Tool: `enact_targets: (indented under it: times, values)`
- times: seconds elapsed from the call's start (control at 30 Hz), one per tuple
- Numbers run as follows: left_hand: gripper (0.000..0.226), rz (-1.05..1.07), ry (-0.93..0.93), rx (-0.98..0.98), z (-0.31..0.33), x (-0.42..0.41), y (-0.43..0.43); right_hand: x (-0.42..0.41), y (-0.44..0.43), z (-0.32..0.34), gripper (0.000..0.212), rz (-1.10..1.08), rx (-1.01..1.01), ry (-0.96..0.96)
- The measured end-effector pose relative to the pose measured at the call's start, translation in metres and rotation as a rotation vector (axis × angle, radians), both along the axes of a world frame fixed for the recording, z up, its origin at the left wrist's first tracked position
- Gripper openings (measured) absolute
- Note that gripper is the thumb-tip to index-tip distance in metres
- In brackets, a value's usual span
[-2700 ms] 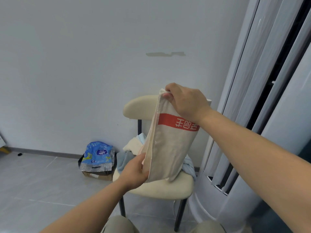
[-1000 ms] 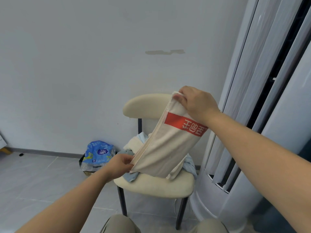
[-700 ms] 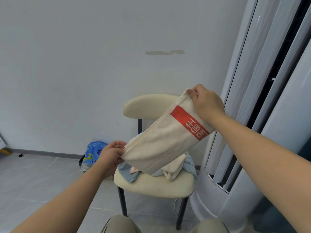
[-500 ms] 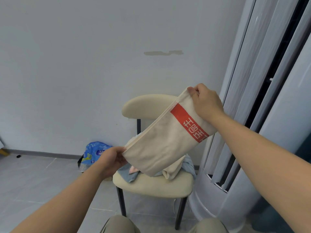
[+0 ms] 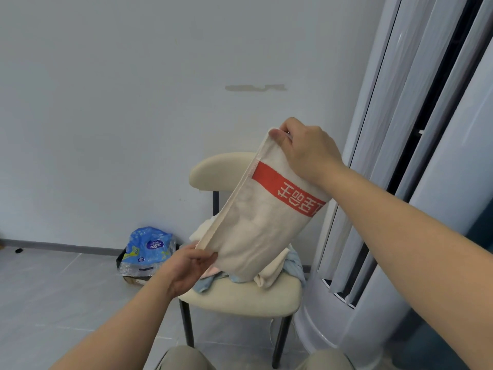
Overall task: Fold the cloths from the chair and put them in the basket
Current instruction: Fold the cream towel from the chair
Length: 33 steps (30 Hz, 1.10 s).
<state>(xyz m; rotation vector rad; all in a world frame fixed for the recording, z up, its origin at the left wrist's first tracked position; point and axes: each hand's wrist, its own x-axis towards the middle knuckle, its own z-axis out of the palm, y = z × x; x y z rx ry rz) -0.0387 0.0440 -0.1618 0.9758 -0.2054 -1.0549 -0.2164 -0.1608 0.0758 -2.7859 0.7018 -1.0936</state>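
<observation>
A folded beige towel [image 5: 256,231] with a red printed band hangs slanted in the air in front of a cream chair [image 5: 240,297]. My right hand [image 5: 306,150] pinches its top corner, well above the seat. My left hand [image 5: 186,268] pinches the lower left corner near the seat's front edge. On the seat behind the towel lies a heap of other cloths [image 5: 277,271], cream, light blue and pink, partly hidden. No basket is in view.
A tall white column unit [image 5: 400,182] with vertical slats stands right of the chair. A blue plastic pack [image 5: 148,249] sits on a box on the grey tiled floor by the wall, left of the chair. My knees show at the bottom edge.
My right hand moved left and up with the top corner, turning the towel steeper. My left hand went lower and to the right, still holding the bottom corner.
</observation>
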Motion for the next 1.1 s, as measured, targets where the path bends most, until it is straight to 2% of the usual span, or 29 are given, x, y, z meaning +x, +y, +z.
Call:
enact_targets:
  times: [0.1,0.2,0.37,0.43,0.53,0.63,0.77,0.87,0.93,1.03,1.1]
  values:
    - [0.01,0.003,-0.057,0.066,0.0,0.003,-0.001,-0.004,-0.003,-0.004,0.041,-0.013,0.046,-0.024]
    - [0.036,0.061,0.007,0.062,-0.001,0.01,0.0,-0.007,-0.008,-0.008,0.043,-0.021,0.158,-0.054]
    - [0.035,0.184,0.016,0.0,0.011,0.017,-0.005,-0.012,-0.014,-0.018,0.04,-0.03,0.351,-0.109]
    - [0.033,0.272,-0.071,0.051,0.014,0.019,-0.01,-0.014,-0.014,-0.023,0.04,-0.035,0.387,-0.136]
    - [0.019,0.421,-0.322,0.228,0.022,0.019,-0.014,-0.017,-0.016,-0.031,0.04,-0.104,0.352,-0.081]
    - [0.029,0.477,-0.458,0.301,0.027,0.024,-0.014,-0.02,-0.021,-0.041,0.04,-0.129,0.41,-0.094]
    - [0.032,0.403,-0.597,0.387,0.025,0.041,-0.01,-0.021,-0.029,-0.056,0.037,-0.147,0.509,-0.073]
    - [0.033,0.297,-0.724,0.508,0.02,0.06,-0.002,-0.023,-0.044,-0.072,0.027,-0.133,0.563,0.11]
    - [0.033,0.227,-0.756,0.559,0.017,0.068,0.003,-0.028,-0.053,-0.086,0.023,-0.06,0.673,0.242]
    - [0.034,0.134,-0.662,0.575,0.02,0.068,0.007,-0.034,-0.059,-0.108,0.014,0.011,0.766,0.381]
    - [0.033,0.111,-0.467,0.534,0.019,0.068,0.007,-0.036,-0.062,-0.12,0.01,0.001,0.749,0.397]
